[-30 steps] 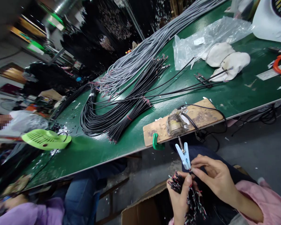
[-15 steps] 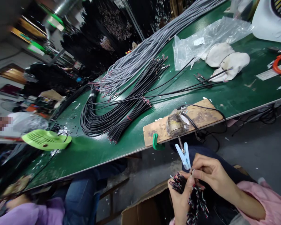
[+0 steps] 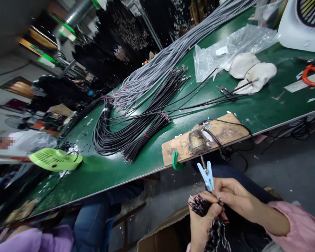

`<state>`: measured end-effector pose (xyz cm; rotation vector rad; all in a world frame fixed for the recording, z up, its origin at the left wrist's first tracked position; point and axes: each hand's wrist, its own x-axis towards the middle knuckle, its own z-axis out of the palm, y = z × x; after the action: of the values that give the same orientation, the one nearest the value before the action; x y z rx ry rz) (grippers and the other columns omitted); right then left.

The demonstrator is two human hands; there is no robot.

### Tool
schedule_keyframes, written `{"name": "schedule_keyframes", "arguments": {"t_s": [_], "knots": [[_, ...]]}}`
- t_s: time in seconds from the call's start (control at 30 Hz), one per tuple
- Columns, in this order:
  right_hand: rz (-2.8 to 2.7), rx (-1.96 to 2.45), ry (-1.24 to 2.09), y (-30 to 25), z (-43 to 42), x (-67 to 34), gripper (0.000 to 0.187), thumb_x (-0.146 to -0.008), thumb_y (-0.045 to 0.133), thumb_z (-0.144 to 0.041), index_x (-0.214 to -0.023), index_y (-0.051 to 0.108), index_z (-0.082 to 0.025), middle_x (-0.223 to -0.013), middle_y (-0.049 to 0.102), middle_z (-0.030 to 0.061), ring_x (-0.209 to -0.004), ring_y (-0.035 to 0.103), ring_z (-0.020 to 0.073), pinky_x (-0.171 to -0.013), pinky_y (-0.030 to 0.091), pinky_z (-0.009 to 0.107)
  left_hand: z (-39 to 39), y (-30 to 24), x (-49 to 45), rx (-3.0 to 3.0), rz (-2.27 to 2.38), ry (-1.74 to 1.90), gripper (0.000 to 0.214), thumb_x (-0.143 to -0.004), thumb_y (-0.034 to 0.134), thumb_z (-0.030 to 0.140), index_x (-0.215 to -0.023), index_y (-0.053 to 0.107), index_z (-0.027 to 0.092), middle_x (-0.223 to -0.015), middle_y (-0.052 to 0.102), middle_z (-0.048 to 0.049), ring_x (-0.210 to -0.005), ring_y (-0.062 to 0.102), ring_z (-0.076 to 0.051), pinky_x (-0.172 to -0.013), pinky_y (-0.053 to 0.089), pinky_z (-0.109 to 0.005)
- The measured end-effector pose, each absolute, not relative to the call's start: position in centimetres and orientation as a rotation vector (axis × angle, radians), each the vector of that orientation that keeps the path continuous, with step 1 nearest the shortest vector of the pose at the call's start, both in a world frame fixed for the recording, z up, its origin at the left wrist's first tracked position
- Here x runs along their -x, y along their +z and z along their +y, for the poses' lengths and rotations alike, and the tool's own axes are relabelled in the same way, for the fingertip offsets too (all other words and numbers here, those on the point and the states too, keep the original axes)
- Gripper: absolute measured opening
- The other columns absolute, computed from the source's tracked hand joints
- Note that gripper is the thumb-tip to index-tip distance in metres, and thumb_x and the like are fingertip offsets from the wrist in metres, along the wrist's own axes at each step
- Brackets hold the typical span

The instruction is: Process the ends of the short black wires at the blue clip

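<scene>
My left hand [image 3: 203,218] is closed around a bundle of thin black cables [image 3: 199,205] whose stripped ends show red, white and black wires. More loose wire ends [image 3: 217,234] hang below its thumb. Fingertips of my right hand [image 3: 235,197] are pinched at the left thumb, on a cable end that is mostly covered by the fingers. Just above both hands is a light blue clothespin-like clip [image 3: 207,176] on a metal rod, which sticks out from a wooden board [image 3: 227,128]. A green clamp [image 3: 177,161] sits at the board's edge.
Black cable bundles [image 3: 120,140] and long grey cables [image 3: 157,66] lie on the green table [image 3: 267,112]. Nearby are white gloves [image 3: 262,75], orange-handled scissors [image 3: 311,75], a plastic bag [image 3: 210,59] and a light green fan [image 3: 55,159]. A person's purple sleeve [image 3: 39,239] is at lower left; a cardboard box [image 3: 157,241] stands below.
My right fingers have shifted slightly down and closer against the left thumb at the cable ends. The whole view has moved a little; the table items lie as before.
</scene>
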<state>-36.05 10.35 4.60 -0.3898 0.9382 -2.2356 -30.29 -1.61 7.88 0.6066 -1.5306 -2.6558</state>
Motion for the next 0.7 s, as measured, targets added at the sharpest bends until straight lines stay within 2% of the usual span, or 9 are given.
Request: {"name": "schedule_keyframes", "arguments": {"t_s": [0.17, 0.27, 0.4, 0.5, 0.7], "knots": [[1.043, 0.230, -2.262, 5.6, 9.8, 38.0, 0.032, -0.080, 0.072, -0.040, -0.068, 0.057, -0.014, -0.065, 0.047, -0.0023, -0.061, 0.043, 0.0116, -0.058, 0.038, 0.023, -1.7, 7.9, 30.2, -0.515, -1.725, -2.373, 0.013, -0.062, 0.088, 0.024, -0.063, 0.076, 0.020, -0.061, 0.066, -0.0001, -0.048, 0.060, -0.010, -0.048, 0.047, -0.020], [1.066, 0.241, -2.278, 7.0, 9.1, 39.7, 0.040, -0.084, 0.066, -0.052, -0.072, 0.063, -0.014, -0.065, 0.049, -0.0012, -0.061, 0.041, 0.0117, -0.058, 0.036, 0.025, -2.1, 8.0, 30.2, -0.462, -1.780, -2.259, 0.013, -0.061, 0.088, 0.028, -0.061, 0.077, 0.021, -0.060, 0.067, -0.0026, -0.052, 0.061, -0.014, -0.045, 0.045, -0.021], [0.901, 0.271, -2.217, 8.3, 8.1, 40.7, 0.048, -0.078, 0.068, -0.060, -0.079, 0.069, -0.012, -0.072, 0.059, 0.0033, -0.064, 0.049, 0.0124, -0.058, 0.038, 0.024, -2.5, 8.4, 30.7, -0.424, -1.732, -2.264, 0.013, -0.060, 0.088, 0.031, -0.061, 0.078, 0.023, -0.059, 0.068, -0.0032, -0.051, 0.061, -0.015, -0.043, 0.044, -0.022], [0.857, 0.177, -2.244, 8.4, 7.7, 40.7, 0.046, -0.072, 0.076, -0.057, -0.074, 0.068, -0.012, -0.065, 0.055, 0.0004, -0.059, 0.046, 0.0101, -0.054, 0.036, 0.021, -2.4, 8.5, 31.3, -0.418, -1.711, -2.269, 0.012, -0.061, 0.088, 0.031, -0.063, 0.079, 0.023, -0.060, 0.068, -0.0015, -0.044, 0.057, -0.011, -0.041, 0.042, -0.021], [0.813, 0.165, -2.248, 8.3, 7.7, 40.8, 0.047, -0.071, 0.077, -0.057, -0.068, 0.064, -0.011, -0.061, 0.053, -0.0011, -0.053, 0.043, 0.0082, -0.050, 0.035, 0.020, -2.2, 8.7, 31.9, -0.523, -1.707, -2.307, 0.016, -0.058, 0.090, 0.030, -0.061, 0.077, 0.020, -0.058, 0.066, -0.0011, -0.041, 0.054, -0.009, -0.042, 0.042, -0.021]]}}
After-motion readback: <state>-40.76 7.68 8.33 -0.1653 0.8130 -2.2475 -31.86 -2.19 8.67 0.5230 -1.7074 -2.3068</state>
